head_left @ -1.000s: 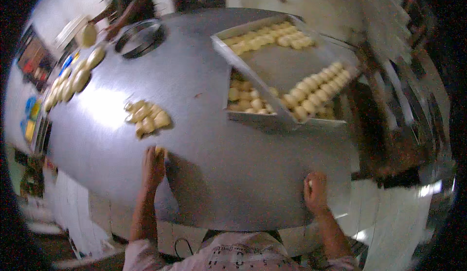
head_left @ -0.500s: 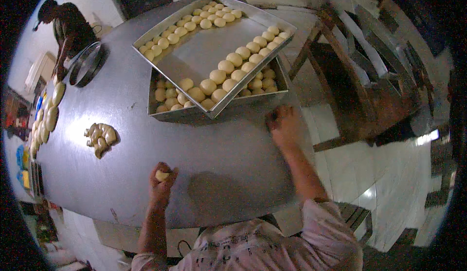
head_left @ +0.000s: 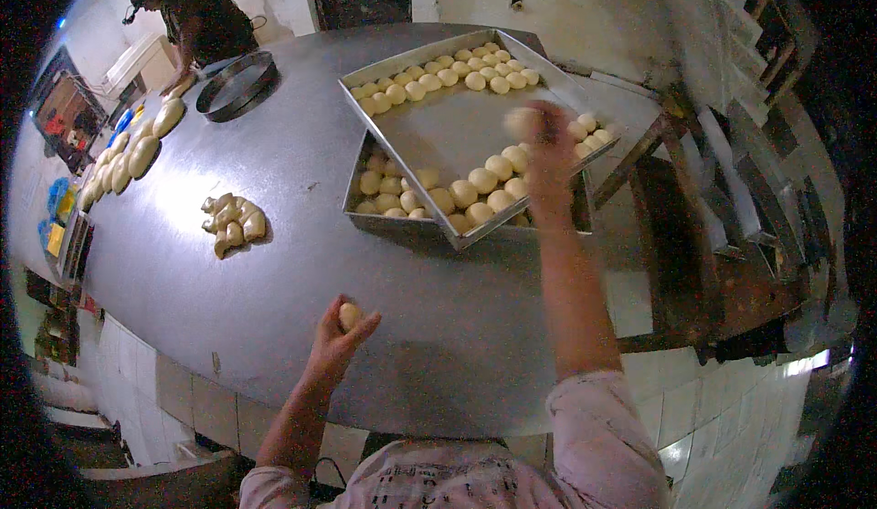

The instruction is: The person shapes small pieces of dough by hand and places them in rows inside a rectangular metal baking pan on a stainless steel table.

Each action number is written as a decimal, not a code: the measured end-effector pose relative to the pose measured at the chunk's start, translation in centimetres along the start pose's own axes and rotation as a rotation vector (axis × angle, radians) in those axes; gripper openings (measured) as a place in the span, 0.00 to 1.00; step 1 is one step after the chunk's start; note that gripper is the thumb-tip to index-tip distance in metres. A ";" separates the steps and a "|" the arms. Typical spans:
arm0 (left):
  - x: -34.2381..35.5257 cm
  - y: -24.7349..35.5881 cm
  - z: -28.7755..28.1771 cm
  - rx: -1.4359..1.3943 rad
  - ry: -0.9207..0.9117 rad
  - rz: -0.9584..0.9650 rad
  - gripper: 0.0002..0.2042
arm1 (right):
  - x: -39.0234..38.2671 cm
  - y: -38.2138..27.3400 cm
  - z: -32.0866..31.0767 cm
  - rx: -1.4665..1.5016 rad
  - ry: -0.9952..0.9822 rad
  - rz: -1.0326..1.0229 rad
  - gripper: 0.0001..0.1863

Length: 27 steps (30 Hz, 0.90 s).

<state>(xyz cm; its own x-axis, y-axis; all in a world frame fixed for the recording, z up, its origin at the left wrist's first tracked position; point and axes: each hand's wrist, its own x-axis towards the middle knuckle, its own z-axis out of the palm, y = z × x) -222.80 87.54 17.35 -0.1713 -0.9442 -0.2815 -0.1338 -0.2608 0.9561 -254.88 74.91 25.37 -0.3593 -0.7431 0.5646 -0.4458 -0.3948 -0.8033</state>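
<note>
Grey metal tabletop spreads before us; toward half past one, our right hand hangs over the upper tray, its fingers seemingly clamped on a pale dough ball, though blur hides the exact grip; we judge it best to pinch lightly, lower the ball near the metal and let go without rolling, leaving its neighbours unsquashed; rows of dough balls flank the bare middle of that tray, which sits askew on a lower tray. At half past seven, our left hand cradles a second ball, fingers curled on it and thumb standing out; a soft hold should keep it round. Dough pieces lie clumped at nine; longer dough lengths beyond, near half past nine; at ten, a round pan, and past it a co-worker. Dark print on our pale shirt is too small to read; we make out no brand.
</note>
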 end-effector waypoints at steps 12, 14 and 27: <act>0.0 -0.1 -8.0 -0.098 -0.380 0.037 0.18 | -24.4 -5.8 4.6 -0.071 -0.735 0.390 0.18; 3.1 -2.0 -12.1 0.353 -0.306 0.114 0.16 | -27.5 -5.7 0.5 -0.210 -0.318 0.550 0.16; 17.7 -6.8 -30.7 0.891 0.556 0.279 0.34 | -29.7 -1.2 -0.6 -0.698 -0.453 0.157 0.19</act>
<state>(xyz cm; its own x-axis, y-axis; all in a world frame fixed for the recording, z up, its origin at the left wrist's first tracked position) -194.99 66.43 8.32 0.1307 -0.9649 0.2278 -0.8574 0.0054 0.5147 -244.12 97.81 9.69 -0.1624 -0.9648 0.2067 -0.8757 0.0444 -0.4808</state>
